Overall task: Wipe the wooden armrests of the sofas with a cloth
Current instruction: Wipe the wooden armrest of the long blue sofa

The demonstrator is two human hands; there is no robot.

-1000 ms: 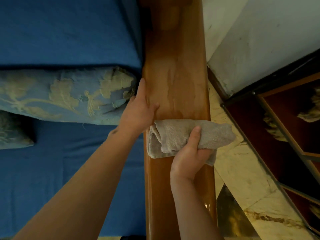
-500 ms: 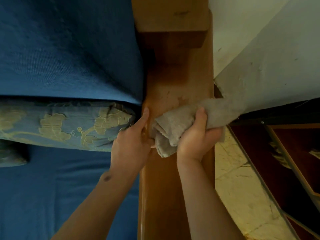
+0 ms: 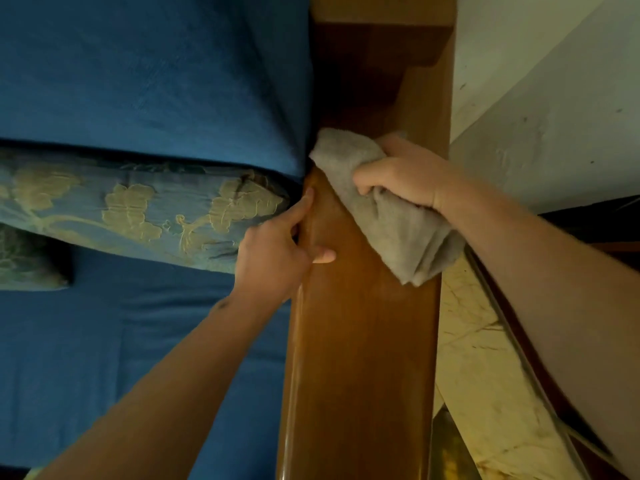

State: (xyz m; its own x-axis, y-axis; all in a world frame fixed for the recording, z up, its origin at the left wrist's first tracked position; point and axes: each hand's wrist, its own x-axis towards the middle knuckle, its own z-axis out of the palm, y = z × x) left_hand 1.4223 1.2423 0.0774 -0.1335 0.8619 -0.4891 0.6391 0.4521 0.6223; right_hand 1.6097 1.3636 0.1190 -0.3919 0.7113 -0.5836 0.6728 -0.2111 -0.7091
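So my right hand [image 3: 401, 174] has slid the cloth [image 3: 391, 216] further up the wooden armrest [image 3: 360, 341] toward the backrest end since a moment ago, fingers bunched tight around it. My left hand [image 3: 273, 254] stays on the armrest's inner edge, index finger straight, thumb on top. A floral cushion [image 3: 138, 209] is jammed right against my left hand; the wall [image 3: 540, 133] sits just past my right.

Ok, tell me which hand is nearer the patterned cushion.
Left. The left hand rests on the armrest edge touching the patterned cushion; the right hand grips the cloth across the armrest.
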